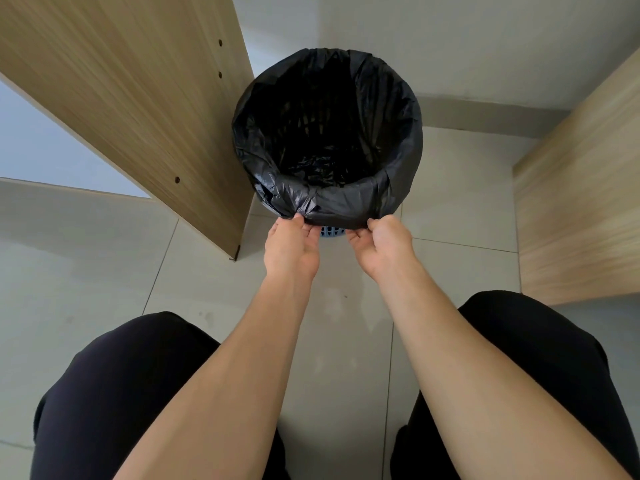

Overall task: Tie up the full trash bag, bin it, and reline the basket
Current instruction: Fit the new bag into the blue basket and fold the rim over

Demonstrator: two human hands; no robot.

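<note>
A black trash bag [346, 199] lines a round basket on the floor, its edge folded down over the rim. Only a small patch of the blue lattice basket [330, 232] shows below the bag's near edge. The bag's inside is dark and looks empty of rubbish. My left hand [292, 245] pinches the folded bag edge at the near left of the rim. My right hand [382, 245] pinches the same edge at the near right. Both forearms reach forward from between my knees.
A tall wooden panel [145, 109] stands close on the basket's left. Another wooden panel [581, 209] stands to the right. A white wall with a grey skirting [485, 112] runs behind. The floor is pale tile [346, 323]. My knees in black trousers fill the lower corners.
</note>
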